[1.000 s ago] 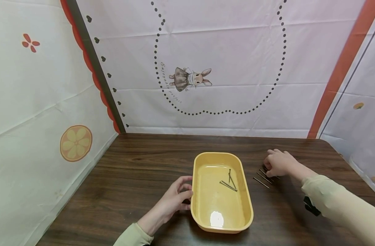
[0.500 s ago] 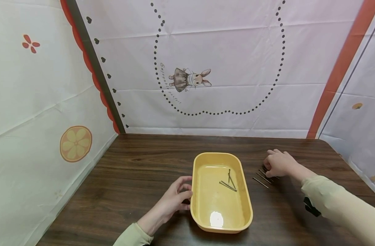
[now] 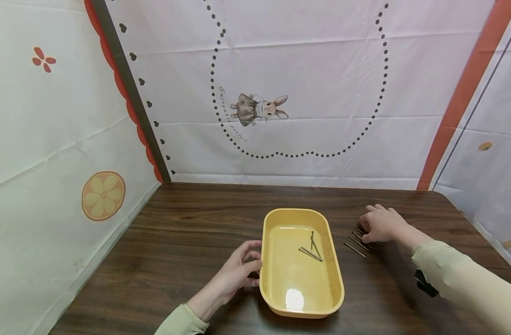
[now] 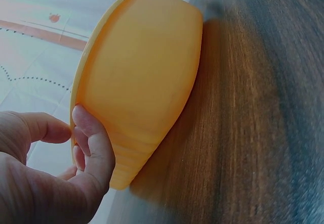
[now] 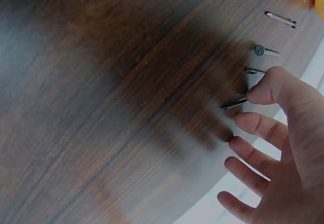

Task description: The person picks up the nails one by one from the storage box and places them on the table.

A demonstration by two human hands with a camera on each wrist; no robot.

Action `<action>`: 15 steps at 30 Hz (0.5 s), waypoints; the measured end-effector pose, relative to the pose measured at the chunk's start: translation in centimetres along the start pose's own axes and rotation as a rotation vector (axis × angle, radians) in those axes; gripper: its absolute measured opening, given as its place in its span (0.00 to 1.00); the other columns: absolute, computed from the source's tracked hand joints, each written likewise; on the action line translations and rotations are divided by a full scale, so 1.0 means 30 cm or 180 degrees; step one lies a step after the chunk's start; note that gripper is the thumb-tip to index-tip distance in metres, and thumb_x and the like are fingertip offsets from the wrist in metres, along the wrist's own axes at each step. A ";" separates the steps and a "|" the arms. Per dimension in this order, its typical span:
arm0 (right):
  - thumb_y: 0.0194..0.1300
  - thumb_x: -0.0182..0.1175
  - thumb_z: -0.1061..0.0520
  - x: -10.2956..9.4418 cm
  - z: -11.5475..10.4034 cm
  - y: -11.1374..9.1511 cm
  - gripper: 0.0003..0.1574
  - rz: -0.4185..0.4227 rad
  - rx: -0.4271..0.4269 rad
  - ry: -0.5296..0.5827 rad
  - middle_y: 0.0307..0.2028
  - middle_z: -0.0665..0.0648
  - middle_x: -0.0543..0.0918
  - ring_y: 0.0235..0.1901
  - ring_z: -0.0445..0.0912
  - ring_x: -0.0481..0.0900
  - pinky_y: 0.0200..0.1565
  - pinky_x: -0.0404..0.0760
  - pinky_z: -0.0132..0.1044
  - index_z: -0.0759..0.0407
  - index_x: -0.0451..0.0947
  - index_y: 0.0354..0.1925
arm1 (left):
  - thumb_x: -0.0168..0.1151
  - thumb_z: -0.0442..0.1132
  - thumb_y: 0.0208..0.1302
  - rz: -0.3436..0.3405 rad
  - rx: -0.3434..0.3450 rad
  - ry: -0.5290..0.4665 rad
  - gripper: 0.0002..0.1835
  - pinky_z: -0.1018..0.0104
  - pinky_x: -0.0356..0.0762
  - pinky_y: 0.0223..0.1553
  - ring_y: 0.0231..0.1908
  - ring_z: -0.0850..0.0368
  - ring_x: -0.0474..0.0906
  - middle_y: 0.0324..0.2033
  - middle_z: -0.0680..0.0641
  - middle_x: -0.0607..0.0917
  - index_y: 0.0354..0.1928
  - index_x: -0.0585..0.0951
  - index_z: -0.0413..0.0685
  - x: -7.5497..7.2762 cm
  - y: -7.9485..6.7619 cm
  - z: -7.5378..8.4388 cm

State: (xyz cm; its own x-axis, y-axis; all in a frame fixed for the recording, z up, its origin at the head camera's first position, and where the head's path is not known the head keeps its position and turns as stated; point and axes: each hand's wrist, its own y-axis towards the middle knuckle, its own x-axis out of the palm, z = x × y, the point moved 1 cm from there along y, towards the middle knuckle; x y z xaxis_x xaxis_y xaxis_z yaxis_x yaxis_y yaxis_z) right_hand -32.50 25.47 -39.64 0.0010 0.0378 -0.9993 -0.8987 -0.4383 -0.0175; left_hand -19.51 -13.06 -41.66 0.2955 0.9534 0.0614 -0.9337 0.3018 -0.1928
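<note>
A yellow rectangular tray [image 3: 297, 279] stands on the dark wood table, with several long metal nails [image 3: 310, 254] lying inside toward its right side. My left hand [image 3: 234, 271] rests against the tray's left side. In the left wrist view, its thumb and bent fingers [image 4: 96, 133] touch the rim from outside. To the right of the tray, several more nails [image 3: 354, 250] lie in a slanted row, partly covered by my right hand [image 3: 382, 224]. The right wrist view shows its thumb and index fingertip a little apart, right at one nail [image 5: 234, 104].
The wooden table [image 3: 197, 223] ends at a printed white cloth [image 3: 322, 93] hanging behind it, with more cloth at both sides. A dark wrist device [image 3: 425, 283] shows under the right sleeve.
The view shifts very slightly. Both hands, the tray and the nails stay in nearly the same places.
</note>
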 end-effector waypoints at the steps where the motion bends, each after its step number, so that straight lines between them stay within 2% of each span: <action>1: 0.44 0.72 0.46 0.000 0.001 -0.001 0.23 -0.0004 0.0004 0.0013 0.28 0.50 0.66 0.35 0.49 0.65 0.32 0.60 0.42 0.47 0.66 0.17 | 0.54 0.31 0.67 0.0000 -0.0002 0.0001 0.30 0.68 0.80 0.30 0.36 0.57 0.76 0.47 0.43 0.75 0.70 0.61 0.41 0.000 0.000 0.000; 15: 0.47 0.70 0.45 -0.018 0.007 -0.002 0.21 0.0017 -0.0015 0.0037 0.27 0.49 0.67 0.32 0.47 0.65 0.29 0.58 0.38 0.47 0.67 0.17 | 0.54 0.31 0.67 0.0029 0.0013 0.0012 0.30 0.68 0.80 0.30 0.35 0.57 0.76 0.47 0.43 0.75 0.70 0.61 0.41 0.003 0.000 0.002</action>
State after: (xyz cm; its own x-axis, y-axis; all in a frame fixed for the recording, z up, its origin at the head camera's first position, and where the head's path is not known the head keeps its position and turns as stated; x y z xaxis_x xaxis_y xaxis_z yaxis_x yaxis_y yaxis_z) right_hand -32.54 25.67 -39.10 0.0013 0.0248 -0.9997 -0.8965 -0.4428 -0.0121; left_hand -19.49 -12.98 -41.59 0.2879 0.9560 0.0559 -0.9371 0.2933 -0.1893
